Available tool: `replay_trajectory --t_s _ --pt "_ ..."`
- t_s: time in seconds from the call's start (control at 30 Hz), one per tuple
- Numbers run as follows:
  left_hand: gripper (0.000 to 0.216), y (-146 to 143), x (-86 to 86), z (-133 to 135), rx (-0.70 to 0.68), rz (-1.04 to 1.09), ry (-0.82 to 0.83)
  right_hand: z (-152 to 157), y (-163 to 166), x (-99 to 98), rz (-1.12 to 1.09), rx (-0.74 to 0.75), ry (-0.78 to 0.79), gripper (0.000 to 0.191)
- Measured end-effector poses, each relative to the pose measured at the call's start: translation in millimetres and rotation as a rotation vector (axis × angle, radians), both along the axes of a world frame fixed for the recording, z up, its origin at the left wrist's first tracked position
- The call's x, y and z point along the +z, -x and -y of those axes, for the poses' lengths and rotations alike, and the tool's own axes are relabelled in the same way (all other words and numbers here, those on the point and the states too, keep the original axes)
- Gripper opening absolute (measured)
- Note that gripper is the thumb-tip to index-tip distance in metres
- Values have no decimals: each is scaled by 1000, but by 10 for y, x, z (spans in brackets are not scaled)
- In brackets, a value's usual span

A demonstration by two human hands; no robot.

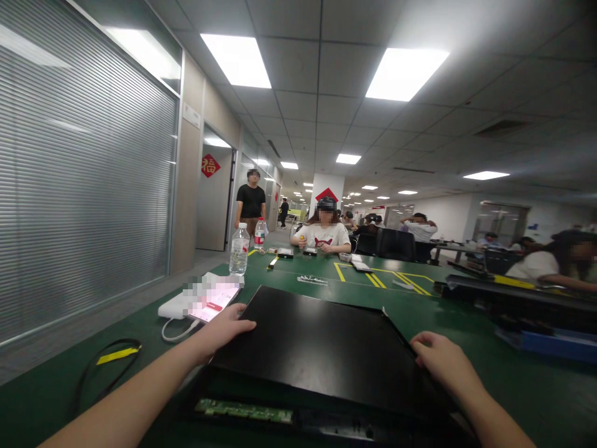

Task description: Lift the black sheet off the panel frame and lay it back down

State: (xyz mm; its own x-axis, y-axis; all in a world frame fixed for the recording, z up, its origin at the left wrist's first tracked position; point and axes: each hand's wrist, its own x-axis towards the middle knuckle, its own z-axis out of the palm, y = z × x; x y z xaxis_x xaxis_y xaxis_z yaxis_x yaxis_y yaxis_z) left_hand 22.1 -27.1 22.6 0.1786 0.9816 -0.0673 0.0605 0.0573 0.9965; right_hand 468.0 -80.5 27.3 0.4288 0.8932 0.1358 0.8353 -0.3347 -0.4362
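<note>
A flat, glossy black display panel lies in front of me above the green tabletop. My left hand grips its left edge, thumb on the top face and fingers around the side. On the opposite side, my right hand has its fingers curled around the right edge, where a thin dark frame strip runs. Below the panel's near edge a narrow green circuit board shows, set in a dark housing. The panel hides what lies under it.
Left of the panel are a lit phone, a white power bank with a cable, a water bottle and a black strap. Across the table sits a person. Dark panels and a blue tray are at right.
</note>
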Motion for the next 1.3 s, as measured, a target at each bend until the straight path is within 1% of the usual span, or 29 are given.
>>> replay_trajectory --t_s 0.13,0.3,0.37,0.47,0.63,0.8,0.9,1.03,1.1,1.2,1.3 --pt "55 -23 -28 58 -15 37 44 29 -11 -74 -28 -8 14 28" --pt "40 -33 6 135 6 132 107 88 2 -76 -76 -13 22 27" --pt "35 -28 2 121 21 134 105 99 5 -59 -92 -10 30 27" --pt "32 -14 -32 49 28 136 112 85 2 -36 -128 -21 43 28" --pt "30 1 -76 -77 60 104 57 37 3 -29 -158 -34 40 28" --pt "32 23 -70 -70 63 57 -11 34 5 -56 -146 -31 42 29" --pt "30 57 -88 -66 80 -56 -117 40 -4 -77 -147 -17 31 28" --pt "23 97 -127 -104 146 -333 -279 25 -1 -82 -165 -26 25 28" --pt "19 105 -142 -119 160 -414 -297 15 8 -75 -167 -27 31 28" --pt "15 113 -163 -122 152 -466 -262 7 22 -67 -157 -29 37 28" --pt "14 125 -178 -113 136 -564 -295 10 34 -72 -161 -30 30 28"
